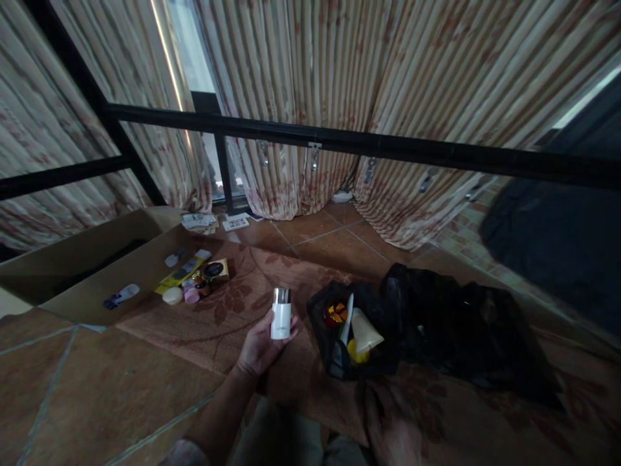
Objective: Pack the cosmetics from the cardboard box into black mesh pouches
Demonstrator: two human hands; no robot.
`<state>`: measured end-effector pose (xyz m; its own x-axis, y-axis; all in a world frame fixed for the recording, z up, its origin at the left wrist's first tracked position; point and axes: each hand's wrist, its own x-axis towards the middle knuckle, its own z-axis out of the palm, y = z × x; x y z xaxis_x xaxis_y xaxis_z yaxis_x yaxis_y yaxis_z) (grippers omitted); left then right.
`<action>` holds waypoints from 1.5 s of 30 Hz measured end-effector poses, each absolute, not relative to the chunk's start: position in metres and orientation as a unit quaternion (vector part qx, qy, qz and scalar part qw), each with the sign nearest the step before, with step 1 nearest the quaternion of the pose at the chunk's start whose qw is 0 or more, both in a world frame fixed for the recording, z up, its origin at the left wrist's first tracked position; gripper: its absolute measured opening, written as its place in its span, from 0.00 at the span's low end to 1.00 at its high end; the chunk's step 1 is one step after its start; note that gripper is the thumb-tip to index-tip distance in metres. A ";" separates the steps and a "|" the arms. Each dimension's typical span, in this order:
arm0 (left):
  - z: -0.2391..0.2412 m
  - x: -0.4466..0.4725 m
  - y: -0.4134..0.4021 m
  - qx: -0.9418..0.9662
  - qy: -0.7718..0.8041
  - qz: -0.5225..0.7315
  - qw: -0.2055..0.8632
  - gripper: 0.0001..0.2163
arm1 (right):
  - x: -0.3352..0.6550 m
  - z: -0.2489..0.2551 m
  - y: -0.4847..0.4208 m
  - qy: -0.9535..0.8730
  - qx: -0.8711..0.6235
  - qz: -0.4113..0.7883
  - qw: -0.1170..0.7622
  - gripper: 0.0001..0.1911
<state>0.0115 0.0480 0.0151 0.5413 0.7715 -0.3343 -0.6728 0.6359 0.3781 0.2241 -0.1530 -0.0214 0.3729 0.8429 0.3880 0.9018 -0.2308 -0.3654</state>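
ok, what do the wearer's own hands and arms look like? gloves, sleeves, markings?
Left hand: bare, no glove; forearm bare, with a greyish sleeve, faintly patterned, at the bottom edge. Right hand: also ungloved, but dim and blurred; no sleeve discernible. No cables or markings visible on either.

Left hand (262, 346) holding white bottle (281, 321), right hand (392, 424) near black bag (323, 343), patterned rug (257, 268)
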 end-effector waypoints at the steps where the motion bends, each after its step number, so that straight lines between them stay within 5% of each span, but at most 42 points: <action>1: 0.015 0.011 0.048 0.100 0.243 0.413 0.872 0.12 | 0.224 -0.022 -0.153 -0.557 -0.783 -0.052 0.272 0.21; 9: 0.017 0.013 0.051 0.124 0.234 0.380 0.887 0.19 | 0.225 -0.021 -0.153 -0.568 -0.773 -0.041 0.281 0.18; 45: 0.014 0.018 0.044 0.178 0.300 0.449 0.822 0.15 | 0.221 -0.009 -0.150 -0.553 -0.787 -0.029 0.271 0.16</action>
